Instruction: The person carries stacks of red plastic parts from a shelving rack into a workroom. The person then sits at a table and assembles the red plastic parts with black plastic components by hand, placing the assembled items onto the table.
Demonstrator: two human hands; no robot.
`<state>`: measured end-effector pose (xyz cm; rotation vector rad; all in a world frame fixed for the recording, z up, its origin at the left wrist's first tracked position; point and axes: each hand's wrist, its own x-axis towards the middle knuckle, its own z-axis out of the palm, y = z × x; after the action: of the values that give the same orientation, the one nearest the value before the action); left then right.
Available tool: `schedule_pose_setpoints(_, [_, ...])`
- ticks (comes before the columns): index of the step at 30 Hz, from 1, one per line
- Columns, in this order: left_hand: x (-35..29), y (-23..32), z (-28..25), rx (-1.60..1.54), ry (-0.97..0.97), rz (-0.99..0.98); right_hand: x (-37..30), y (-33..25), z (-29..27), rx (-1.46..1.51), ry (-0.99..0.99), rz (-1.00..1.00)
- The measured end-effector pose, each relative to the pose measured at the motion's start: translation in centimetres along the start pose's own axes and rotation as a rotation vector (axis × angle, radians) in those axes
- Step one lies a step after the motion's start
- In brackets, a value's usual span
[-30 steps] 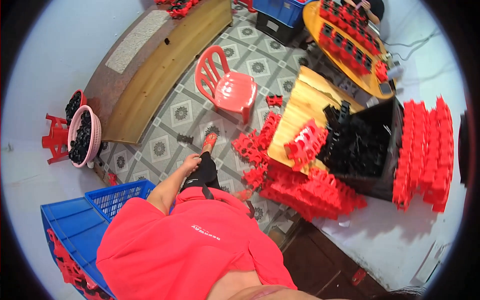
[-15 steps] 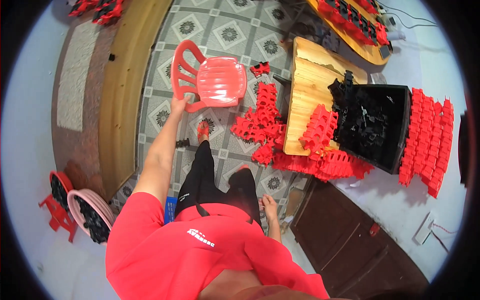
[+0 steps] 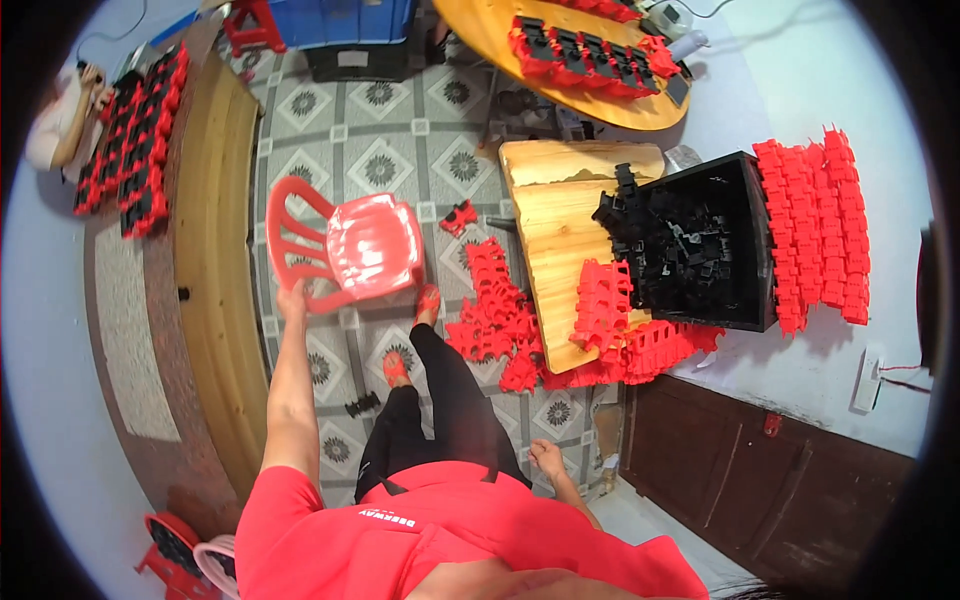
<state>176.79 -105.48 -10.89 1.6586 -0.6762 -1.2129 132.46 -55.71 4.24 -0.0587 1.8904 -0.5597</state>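
My left hand [image 3: 292, 299] is closed round the lower side of the backrest of a red plastic chair [image 3: 375, 245]. The chair stands ahead of me at the end of my stretched left arm, its seat facing up. Low at my side hangs my right hand [image 3: 547, 458], its fingers loosely bent and apart, with nothing seen in them. Right of the chair, a heap of red plastic parts [image 3: 485, 335] lies on the tiled floor by a wooden table [image 3: 545, 240].
A black bin [image 3: 755, 245] of black parts rests on the table, beside stacked red parts [image 3: 820, 235]. A small black part [image 3: 362, 404] lies near my feet. Along the left runs a long wooden counter [image 3: 215, 290]; another person [image 3: 65, 125] is beyond it. Blue crates [image 3: 345, 20] stand at the back.
I have stepped forward, and my view has shifted ahead. My left hand still grips the chair. The other person and the blue crates have come into view.
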Motion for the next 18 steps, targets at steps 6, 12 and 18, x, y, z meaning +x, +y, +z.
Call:
schedule_pose_setpoints(6, [3.7, -0.8, -4.9, 0.445, 0.104, 0.088, 6.9, -5.9, 1.2, -0.222, -0.127, -0.011])
schedule_pose_setpoints(12, [3.1, 2.1, -0.2, 0.892, 0.432, -0.437, 18.5, -19.1, -0.1, -0.417, -0.002, -0.408])
schedule_pose_setpoints(18, [-4.2, 13.4, 20.1, 1.244, 0.55, -0.067, 23.3, -43.1, -2.8, -0.303, 0.223, -0.856])
